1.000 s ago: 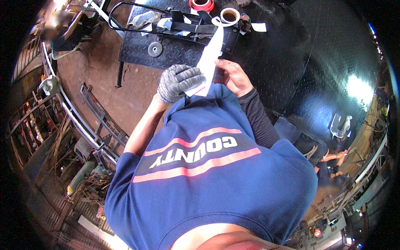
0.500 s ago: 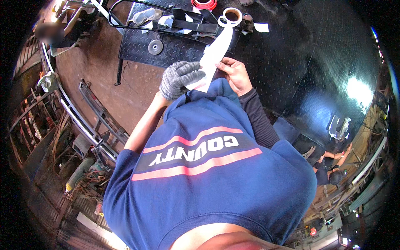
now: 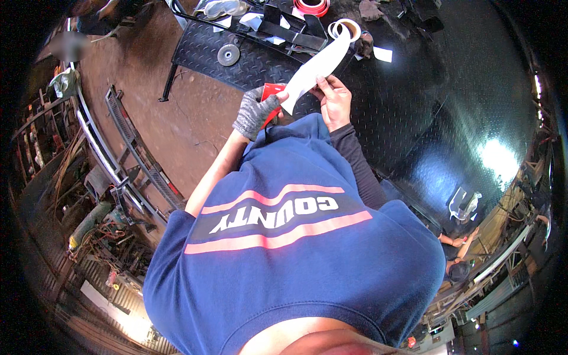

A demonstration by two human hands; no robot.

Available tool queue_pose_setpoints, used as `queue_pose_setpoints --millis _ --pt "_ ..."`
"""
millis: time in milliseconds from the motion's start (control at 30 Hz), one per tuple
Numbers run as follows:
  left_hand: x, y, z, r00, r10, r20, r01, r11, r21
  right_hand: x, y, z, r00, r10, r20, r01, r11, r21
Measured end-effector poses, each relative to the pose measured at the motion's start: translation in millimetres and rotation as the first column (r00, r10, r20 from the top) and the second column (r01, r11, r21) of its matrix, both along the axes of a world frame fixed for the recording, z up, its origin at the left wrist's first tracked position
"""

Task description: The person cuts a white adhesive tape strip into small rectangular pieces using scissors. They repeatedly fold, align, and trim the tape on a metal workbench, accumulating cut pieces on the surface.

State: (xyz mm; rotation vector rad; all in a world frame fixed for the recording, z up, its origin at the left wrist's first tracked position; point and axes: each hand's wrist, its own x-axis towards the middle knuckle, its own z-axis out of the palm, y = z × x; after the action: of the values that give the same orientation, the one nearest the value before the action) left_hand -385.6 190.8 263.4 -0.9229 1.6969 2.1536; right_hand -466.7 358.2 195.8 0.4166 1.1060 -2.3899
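My left hand (image 3: 257,112), in a grey knit glove with bare fingertips, is closed around a red strip (image 3: 273,90) at the end of a white strip (image 3: 319,66). Whether the red and white pieces are joined, I cannot make out. My bare right hand (image 3: 335,106) pinches the right edge of the white strip between thumb and fingers. Up and to the right, the white strip runs to a tape roll (image 3: 353,28) with a brown core, lying at the edge of the black treadplate bench. The fingertips of my left hand are partly hidden by the strips.
A grey disc (image 3: 228,55) lies on the treadplate bench (image 3: 195,53). Clear goggles (image 3: 222,8), black metal pieces (image 3: 284,32) and a red tape roll (image 3: 312,6) are beyond. Dark treadplate (image 3: 426,118) spreads right. Another person's arms (image 3: 464,244) show at lower right.
A red strip now shows in my left hand, where only white showed before. My right hand has shifted slightly, and the bench and rolls appear a little farther right in view.
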Motion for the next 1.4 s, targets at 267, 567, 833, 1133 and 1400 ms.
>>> queue_pose_setpoints --millis 267,567,833,1133,1400 --pt "4.3 7.5 7.5 0.99 0.013 -0.143 -0.042 0.978 -0.203 1.1 -18.8 -1.6 0.996 -0.093 -0.01 0.092 0.995 -0.04" --pt "2.9 9.7 3.3 0.985 0.168 -0.04 -0.17 0.902 -0.397 5.9 -16.2 -7.9 0.997 -0.08 0.02 0.082 0.989 -0.125" --pt "0.7 4.0 2.3 0.979 0.194 0.058 -0.168 0.94 -0.297 0.2 -2.8 0.1 0.985 0.14 0.104 -0.099 0.939 -0.33" --pt "-1.4 -3.4 -3.6 0.977 0.189 0.096 -0.169 0.968 -0.186 -2.9 -9.8 -9.8 0.988 0.149 0.034 -0.145 0.984 -0.107" --pt "-0.2 -23.6 -58.0 0.968 0.234 0.089 -0.239 0.97 0.046 -10.6 -2.3 -15.7 0.997 0.04 0.065 -0.038 0.999 -0.03"
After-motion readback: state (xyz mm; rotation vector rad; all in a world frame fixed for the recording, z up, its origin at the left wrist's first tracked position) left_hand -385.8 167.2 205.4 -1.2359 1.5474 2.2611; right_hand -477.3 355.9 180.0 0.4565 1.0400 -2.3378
